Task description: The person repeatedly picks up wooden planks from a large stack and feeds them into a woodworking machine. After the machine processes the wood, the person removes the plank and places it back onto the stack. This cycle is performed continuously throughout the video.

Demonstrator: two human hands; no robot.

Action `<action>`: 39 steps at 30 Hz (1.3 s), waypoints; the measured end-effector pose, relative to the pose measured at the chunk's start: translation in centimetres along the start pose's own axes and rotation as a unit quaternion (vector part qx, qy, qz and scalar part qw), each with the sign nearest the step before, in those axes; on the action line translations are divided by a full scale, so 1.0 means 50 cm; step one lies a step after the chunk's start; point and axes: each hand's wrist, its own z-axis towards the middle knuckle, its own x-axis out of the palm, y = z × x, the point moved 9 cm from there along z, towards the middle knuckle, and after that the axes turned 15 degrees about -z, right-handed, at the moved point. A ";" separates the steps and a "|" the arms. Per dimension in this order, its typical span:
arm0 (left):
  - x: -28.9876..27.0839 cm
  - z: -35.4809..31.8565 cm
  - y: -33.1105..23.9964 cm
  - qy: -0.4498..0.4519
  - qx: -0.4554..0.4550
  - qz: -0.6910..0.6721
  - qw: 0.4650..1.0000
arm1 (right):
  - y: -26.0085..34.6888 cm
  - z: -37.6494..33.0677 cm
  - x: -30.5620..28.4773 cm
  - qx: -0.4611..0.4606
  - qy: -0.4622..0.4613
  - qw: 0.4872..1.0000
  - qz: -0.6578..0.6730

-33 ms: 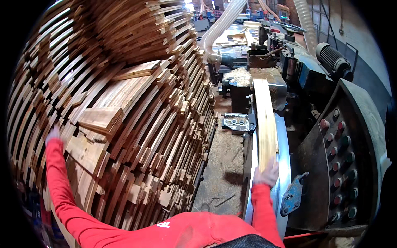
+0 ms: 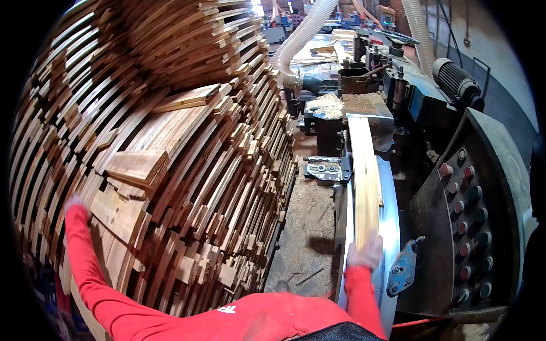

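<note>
A long pale wooden board lies lengthwise on the metal infeed bed of a woodworking machine, its far end at the machine head. My right hand is closed on the near end of this board; the exact finger placement is blurred. Out to the left, my left hand is at the near left side of a tall stack of wooden boards. Motion smears its fingers, and I cannot tell whether it touches a board.
A dark control panel with several round buttons stands at right, beside a blue metal bracket. Wood shavings heap near the machine head. A ribbed hose and a motor are farther back. Sawdust covers the floor between stack and machine.
My right hand and the board have shifted slightly toward me along the bed. My left hand has also come a little nearer to me.
</note>
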 end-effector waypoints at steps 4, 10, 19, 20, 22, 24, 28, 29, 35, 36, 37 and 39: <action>0.175 0.041 0.156 -0.175 -0.120 -0.197 0.957 | -0.142 -0.281 -0.114 -0.049 0.081 0.995 -0.022; 0.129 0.005 0.107 -0.114 -0.111 -0.169 0.973 | -0.185 -0.294 -0.064 -0.085 -0.041 0.992 -0.087; -0.258 -0.332 0.052 -0.351 -0.018 -0.187 0.917 | -0.160 0.145 0.345 -0.147 -0.013 0.923 -0.355; -0.344 -0.473 0.035 -0.428 0.066 -0.236 0.870 | -0.059 0.156 0.269 -0.124 -0.066 0.965 -0.221; -0.471 -0.666 0.018 -0.669 0.152 -0.099 0.720 | 0.094 0.159 0.160 -0.155 -0.120 0.979 -0.053; -0.552 -0.713 -0.046 -0.525 0.461 -0.483 0.528 | 0.144 0.189 0.120 -0.180 -0.151 0.972 -0.002; -0.618 -0.856 -0.240 -0.375 0.555 -0.626 0.399 | 0.238 0.176 0.040 -0.273 -0.184 0.933 0.144; -0.608 -0.875 -0.319 -0.313 0.579 -0.658 0.367 | 0.240 0.160 0.012 -0.291 -0.185 0.922 0.175; -0.313 -1.008 -0.916 0.189 0.558 -0.755 0.290 | 0.136 -0.009 -0.090 -0.177 -0.123 0.957 0.195; -0.165 -1.022 -1.034 0.278 0.525 -0.744 0.307 | 0.080 -0.071 -0.050 -0.100 -0.020 0.987 0.127; -0.043 -1.037 -1.072 0.362 0.497 -0.686 0.390 | 0.024 -0.140 -0.061 0.007 0.123 0.992 0.010; 0.175 -1.193 -1.152 0.522 0.501 -0.466 0.509 | -0.163 -0.320 -0.097 -0.135 -0.157 0.972 -0.109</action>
